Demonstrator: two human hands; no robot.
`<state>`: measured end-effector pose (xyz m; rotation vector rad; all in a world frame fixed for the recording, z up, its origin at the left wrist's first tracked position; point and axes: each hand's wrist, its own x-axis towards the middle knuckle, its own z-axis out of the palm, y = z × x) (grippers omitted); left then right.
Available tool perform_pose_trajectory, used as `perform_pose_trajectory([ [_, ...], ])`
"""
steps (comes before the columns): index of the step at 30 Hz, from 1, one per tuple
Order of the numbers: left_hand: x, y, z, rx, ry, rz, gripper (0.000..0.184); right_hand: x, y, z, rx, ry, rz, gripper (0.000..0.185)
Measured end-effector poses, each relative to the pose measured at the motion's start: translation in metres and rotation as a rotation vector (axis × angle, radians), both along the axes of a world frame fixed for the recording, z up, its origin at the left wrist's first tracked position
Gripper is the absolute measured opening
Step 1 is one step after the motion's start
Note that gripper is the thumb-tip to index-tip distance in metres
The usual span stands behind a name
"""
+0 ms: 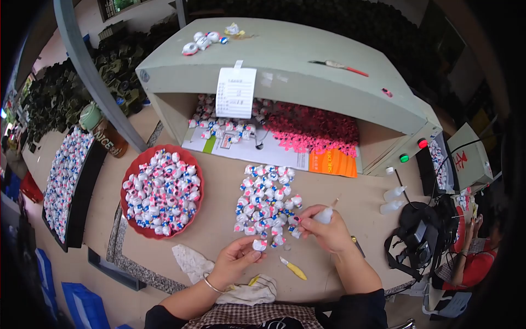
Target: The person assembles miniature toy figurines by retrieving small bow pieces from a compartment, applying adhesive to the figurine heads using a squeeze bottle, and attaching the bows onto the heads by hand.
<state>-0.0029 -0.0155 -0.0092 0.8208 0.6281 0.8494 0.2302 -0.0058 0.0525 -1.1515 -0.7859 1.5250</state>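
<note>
My left hand (236, 256) pinches a small white figurine (259, 246) between thumb and fingers, just in front of a block of similar figurines (267, 200) with pink and blue details. A small white squeeze bottle (324, 215) is gripped in my right hand (330, 233), its thin tip pointing up and away. By the right fingertips is a small pink and dark spot; whether they hold it too I cannot tell. A yellow-handled craft knife (293, 268) lies on the table between my forearms. White cloths (249, 290) lie beside my left forearm.
A red bowl (200, 192) heaped with figurines stands left; a black tray (82, 214) of them is beyond. Ahead, a grey booth (285, 55) shelters pink pieces (312, 123). Right are white bottles (391, 207), a black strapped bag (413, 236) and another person's red sleeve (478, 268).
</note>
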Motion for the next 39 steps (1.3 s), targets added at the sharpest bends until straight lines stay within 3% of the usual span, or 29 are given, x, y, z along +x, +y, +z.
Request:
perform_pose_trajectory([
  [2,0.0,0.0,0.006,0.0,0.04,0.001,0.036,-0.017,-0.02,0.003,-0.037,0.044,-0.002,0.014],
  [11,0.001,-0.007,0.015,0.069,-0.03,-0.071,0.037,-0.059,-0.038,-0.015,0.009,-0.245,-0.024,0.011],
  [15,0.001,-0.008,0.017,0.004,0.023,-0.084,0.037,-0.051,-0.033,-0.006,0.404,-0.807,0.126,0.014],
  [18,0.0,-0.006,0.017,0.002,-0.002,-0.085,0.037,-0.036,-0.034,-0.012,0.106,-0.504,0.103,0.012],
  [21,0.001,-0.005,0.014,0.018,-0.023,-0.075,0.038,-0.028,-0.04,0.008,0.0,-0.225,-0.034,0.009],
  [27,0.006,-0.004,0.013,0.041,0.045,-0.015,0.037,-0.036,-0.051,-0.007,0.014,-0.338,-0.114,0.008],
  [30,0.004,-0.006,0.011,0.05,0.081,-0.008,0.037,-0.041,-0.052,-0.014,0.148,-0.278,-0.083,0.007],
  [33,0.004,-0.005,0.012,0.106,0.081,-0.019,0.038,-0.049,-0.053,-0.008,0.003,-0.211,-0.031,0.006],
  [39,0.004,-0.007,0.01,0.117,0.229,-0.075,0.039,-0.061,-0.05,-0.017,0.01,-0.313,0.031,0.006],
])
